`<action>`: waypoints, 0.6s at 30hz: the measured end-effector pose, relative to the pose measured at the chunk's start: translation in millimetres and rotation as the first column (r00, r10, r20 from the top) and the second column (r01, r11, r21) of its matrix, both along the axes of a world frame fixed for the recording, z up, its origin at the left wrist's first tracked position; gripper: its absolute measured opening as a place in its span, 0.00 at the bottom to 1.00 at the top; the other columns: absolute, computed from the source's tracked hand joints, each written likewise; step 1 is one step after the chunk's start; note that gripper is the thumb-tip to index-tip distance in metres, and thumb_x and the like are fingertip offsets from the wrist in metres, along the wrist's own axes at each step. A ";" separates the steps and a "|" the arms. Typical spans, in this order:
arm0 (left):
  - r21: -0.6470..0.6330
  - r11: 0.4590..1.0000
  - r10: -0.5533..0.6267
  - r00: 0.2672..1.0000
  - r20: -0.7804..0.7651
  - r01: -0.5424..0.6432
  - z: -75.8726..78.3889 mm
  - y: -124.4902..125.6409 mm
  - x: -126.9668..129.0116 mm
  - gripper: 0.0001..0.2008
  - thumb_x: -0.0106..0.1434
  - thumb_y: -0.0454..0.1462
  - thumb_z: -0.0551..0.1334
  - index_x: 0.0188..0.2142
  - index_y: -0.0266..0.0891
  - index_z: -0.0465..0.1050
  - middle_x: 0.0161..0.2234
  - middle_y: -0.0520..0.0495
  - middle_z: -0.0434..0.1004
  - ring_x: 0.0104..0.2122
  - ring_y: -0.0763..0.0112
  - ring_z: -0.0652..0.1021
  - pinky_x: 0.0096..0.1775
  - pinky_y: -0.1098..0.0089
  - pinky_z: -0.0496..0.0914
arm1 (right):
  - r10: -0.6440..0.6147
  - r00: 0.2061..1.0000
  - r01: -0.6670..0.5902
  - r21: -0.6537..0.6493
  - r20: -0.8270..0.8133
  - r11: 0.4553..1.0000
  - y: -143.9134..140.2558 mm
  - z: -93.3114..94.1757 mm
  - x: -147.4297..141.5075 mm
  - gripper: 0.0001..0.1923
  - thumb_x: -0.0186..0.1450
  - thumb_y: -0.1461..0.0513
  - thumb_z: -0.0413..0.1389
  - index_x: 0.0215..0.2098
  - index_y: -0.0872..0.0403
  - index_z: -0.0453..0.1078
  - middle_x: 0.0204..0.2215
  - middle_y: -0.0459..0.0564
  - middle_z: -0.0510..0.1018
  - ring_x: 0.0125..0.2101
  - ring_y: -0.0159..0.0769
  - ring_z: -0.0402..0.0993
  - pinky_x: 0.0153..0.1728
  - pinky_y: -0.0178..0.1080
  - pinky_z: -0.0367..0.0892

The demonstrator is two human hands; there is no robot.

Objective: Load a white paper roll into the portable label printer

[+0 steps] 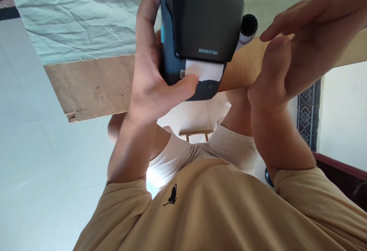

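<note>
My left hand (155,75) is wrapped around a dark label printer (208,17) marked NIIMBOT, holding it up over the table's near edge. A strip of white label paper (203,69) sticks out of the printer's slot, and my left thumb presses on its lower left part. To the right of the printer my right hand (304,44) is held in the air with fingers stretched and the thumb apart from them; nothing shows in it. Between the printer and that hand is a white cylinder with a ribbed black end (249,25), partly hidden by the printer.
A wrinkled pale green cloth (86,17) covers the table behind, and the bare wooden edge (100,86) shows in front. Below are my legs, the light floor and a small wooden stool (196,132). Dark patterned tiles (308,117) run along the right wall.
</note>
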State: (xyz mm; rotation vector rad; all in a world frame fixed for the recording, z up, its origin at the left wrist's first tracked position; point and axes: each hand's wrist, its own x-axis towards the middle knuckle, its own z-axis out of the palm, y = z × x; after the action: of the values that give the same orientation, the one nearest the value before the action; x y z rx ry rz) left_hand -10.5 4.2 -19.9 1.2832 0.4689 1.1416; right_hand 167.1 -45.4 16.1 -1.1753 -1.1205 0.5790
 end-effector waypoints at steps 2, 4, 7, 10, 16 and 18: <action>0.007 0.999 0.038 0.999 -0.003 -0.038 2.7 -1.8 2.5 0.35 0.38 0.40 0.69 0.47 0.51 0.61 0.51 0.56 0.59 0.55 0.60 0.62 0.55 0.66 0.61 | -0.071 0.959 0.058 0.056 0.273 0.997 -0.6 -7.9 1.8 0.06 0.56 0.62 0.48 0.30 0.55 0.64 0.28 0.45 0.61 0.30 0.21 0.60 0.38 0.36 0.59; 0.001 0.993 0.118 0.993 -0.021 -0.118 5.8 -5.3 5.5 0.31 0.42 0.48 0.66 0.46 0.46 0.62 0.46 0.51 0.63 0.52 0.59 0.65 0.52 0.63 0.63 | -0.126 0.856 0.097 0.082 0.501 0.992 2.6 -15.4 4.1 0.07 0.57 0.61 0.47 0.32 0.55 0.61 0.29 0.46 0.61 0.31 0.21 0.59 0.34 0.34 0.57; -0.029 0.983 0.176 0.977 -0.120 -0.181 9.8 -11.9 9.9 0.26 0.44 0.49 0.65 0.42 0.43 0.65 0.38 0.50 0.67 0.43 0.65 0.69 0.43 0.65 0.64 | -0.076 0.806 0.080 0.020 0.588 0.997 8.5 -20.8 6.8 0.07 0.59 0.60 0.44 0.33 0.56 0.58 0.30 0.47 0.62 0.31 0.21 0.59 0.31 0.31 0.54; -0.075 0.977 0.188 0.975 -0.119 -0.198 11.5 -16.8 13.3 0.19 0.48 0.45 0.64 0.37 0.41 0.65 0.29 0.49 0.65 0.30 0.73 0.67 0.30 0.69 0.60 | -0.048 0.806 0.080 -0.028 0.589 0.996 9.8 -19.8 5.9 0.05 0.59 0.62 0.43 0.32 0.55 0.57 0.29 0.46 0.61 0.31 0.21 0.59 0.30 0.31 0.53; -0.137 0.974 0.170 0.983 -0.068 -0.178 12.7 -17.3 12.7 0.18 0.48 0.43 0.64 0.35 0.37 0.64 0.26 0.48 0.61 0.26 0.76 0.63 0.26 0.70 0.56 | -0.122 0.783 0.156 -0.003 0.610 0.988 7.3 -21.3 3.6 0.06 0.58 0.64 0.44 0.35 0.54 0.56 0.31 0.46 0.60 0.31 0.21 0.58 0.31 0.31 0.53; -0.119 0.979 0.159 0.985 -0.071 -0.167 13.5 -16.4 10.9 0.17 0.47 0.43 0.65 0.33 0.36 0.65 0.25 0.48 0.60 0.25 0.77 0.62 0.25 0.70 0.54 | -0.129 0.774 0.162 0.003 0.621 0.987 8.0 -23.6 4.7 0.06 0.58 0.63 0.44 0.34 0.56 0.56 0.30 0.47 0.60 0.31 0.21 0.57 0.30 0.31 0.53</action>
State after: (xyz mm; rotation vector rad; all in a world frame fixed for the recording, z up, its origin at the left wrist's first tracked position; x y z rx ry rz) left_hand 0.3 -12.1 -6.4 1.1894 0.6912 1.1924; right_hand 171.8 -37.4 -7.4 -1.5403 -1.5554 0.0805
